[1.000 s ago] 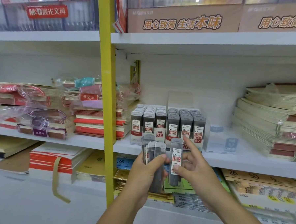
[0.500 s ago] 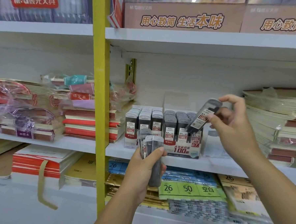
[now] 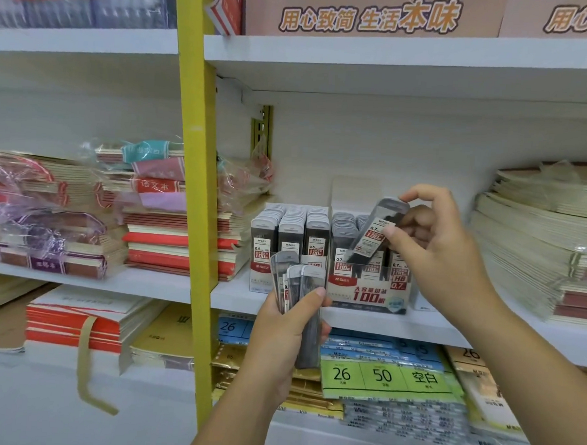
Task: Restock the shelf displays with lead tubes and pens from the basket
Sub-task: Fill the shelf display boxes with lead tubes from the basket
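Head view: your right hand [image 3: 443, 250] pinches one lead tube [image 3: 374, 235] between thumb and fingers, right of centre in the frame. The tube is tilted, and its lower end points down at the rows of the 0.7 display box [image 3: 366, 294] on the shelf [image 3: 450, 327]. One second ago this tube was low at the centre, just beside the bundle of tubes [image 3: 299, 284]; you have since carried it up and to the right, over the box. Its label reads 0.7, so I judge it is at the correct box and only the insertion remains. Your left hand [image 3: 286, 337] has stayed at lower centre, gripping the bundle upright before the 0.5 display box [image 3: 289, 246]. More tubes wait there. The basket is not in view.
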Demonstrator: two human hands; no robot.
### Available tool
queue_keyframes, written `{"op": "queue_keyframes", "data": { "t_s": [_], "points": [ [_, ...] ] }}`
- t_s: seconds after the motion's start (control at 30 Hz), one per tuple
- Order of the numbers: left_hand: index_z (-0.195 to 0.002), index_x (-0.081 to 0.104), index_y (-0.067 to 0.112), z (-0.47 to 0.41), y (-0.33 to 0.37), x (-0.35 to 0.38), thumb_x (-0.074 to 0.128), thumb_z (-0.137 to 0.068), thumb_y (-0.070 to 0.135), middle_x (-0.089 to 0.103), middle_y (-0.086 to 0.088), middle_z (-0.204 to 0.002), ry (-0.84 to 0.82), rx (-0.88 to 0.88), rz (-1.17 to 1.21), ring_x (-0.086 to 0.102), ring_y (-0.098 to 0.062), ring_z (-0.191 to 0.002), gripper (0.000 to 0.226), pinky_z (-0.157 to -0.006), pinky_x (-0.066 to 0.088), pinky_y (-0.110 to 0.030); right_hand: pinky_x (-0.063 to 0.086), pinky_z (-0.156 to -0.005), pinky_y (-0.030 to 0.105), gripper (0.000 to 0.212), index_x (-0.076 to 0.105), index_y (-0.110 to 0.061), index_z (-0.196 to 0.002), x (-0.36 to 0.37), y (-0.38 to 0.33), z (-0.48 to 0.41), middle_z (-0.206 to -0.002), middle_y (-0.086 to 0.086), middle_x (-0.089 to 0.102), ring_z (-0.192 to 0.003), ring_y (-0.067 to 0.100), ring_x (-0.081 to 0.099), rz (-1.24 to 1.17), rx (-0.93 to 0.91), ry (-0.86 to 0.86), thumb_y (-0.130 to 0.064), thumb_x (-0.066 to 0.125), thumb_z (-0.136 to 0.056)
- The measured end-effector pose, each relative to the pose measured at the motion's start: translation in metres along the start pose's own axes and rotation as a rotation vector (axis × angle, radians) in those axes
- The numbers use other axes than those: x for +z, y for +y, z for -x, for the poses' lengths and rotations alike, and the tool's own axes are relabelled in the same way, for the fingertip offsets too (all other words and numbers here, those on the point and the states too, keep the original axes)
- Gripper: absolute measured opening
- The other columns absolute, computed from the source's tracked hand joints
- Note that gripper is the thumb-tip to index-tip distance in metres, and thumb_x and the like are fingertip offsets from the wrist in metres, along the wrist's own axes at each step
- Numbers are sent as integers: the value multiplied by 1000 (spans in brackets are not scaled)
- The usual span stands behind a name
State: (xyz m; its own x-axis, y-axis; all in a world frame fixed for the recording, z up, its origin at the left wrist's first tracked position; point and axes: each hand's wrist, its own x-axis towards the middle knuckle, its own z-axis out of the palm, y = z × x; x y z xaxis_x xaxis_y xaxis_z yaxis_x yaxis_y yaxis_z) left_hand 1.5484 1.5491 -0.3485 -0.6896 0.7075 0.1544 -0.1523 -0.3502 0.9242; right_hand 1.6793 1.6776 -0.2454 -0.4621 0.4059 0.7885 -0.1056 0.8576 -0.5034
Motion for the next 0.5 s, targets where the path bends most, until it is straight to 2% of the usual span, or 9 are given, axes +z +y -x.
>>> {"op": "queue_keyframes", "data": {
  "t_s": [0.17,0.27,0.33,0.4,0.47,0.5],
  "points": [
    [-110,64,21,1,2,-10,75,-87,32,78,-4,-96,25,4,16,66,-16,-64,28,-62,55,-27,53,-69,21,41,39,-50,-99,15,-3,-3,-87,-9,67,-81,3,65,75,9,-50,-20,65,-91],
    [-110,64,20,1,2,-13,75,-86,33,78,-5,-97,27,-1,11,65,-16,-64,29,-63,56,-29,50,-66,16,40,43,-49,-102,18,6,-6,-84,-12,64,-75,-1,63,138,35,-94,-20,68,-89],
    [-108,66,21,1,2,-14,76,-85,34,78,-6,-97,18,-6,13,65,-17,-65,29,-64,56,-28,47,-69,17,35,53,-39,-110,26,11,-2,-90,-15,56,-75,2,56,295,-18,-114,-19,70,-86],
    [-104,68,23,1,2,-15,77,-83,38,78,-5,-96,9,-8,3,66,-17,-67,27,-65,56,-28,47,-79,27,36,60,-26,-120,35,15,2,-99,-10,45,-88,10,51,471,-93,-106,-20,71,-86],
    [-102,69,26,2,3,-15,78,-82,40,78,-5,-96,-2,-8,-4,67,-16,-67,26,-65,56,-28,49,-83,33,39,61,-21,-125,38,15,3,-101,-8,40,-94,15,50,516,-101,-76,-20,70,-87],
    [-103,69,26,3,4,-15,78,-82,40,78,-5,-95,-6,-6,-6,68,-16,-68,27,-64,56,-27,49,-84,31,39,60,-20,-126,38,14,4,-101,-8,40,-95,13,49,496,-98,-59,-19,68,-88]
  ]
}}
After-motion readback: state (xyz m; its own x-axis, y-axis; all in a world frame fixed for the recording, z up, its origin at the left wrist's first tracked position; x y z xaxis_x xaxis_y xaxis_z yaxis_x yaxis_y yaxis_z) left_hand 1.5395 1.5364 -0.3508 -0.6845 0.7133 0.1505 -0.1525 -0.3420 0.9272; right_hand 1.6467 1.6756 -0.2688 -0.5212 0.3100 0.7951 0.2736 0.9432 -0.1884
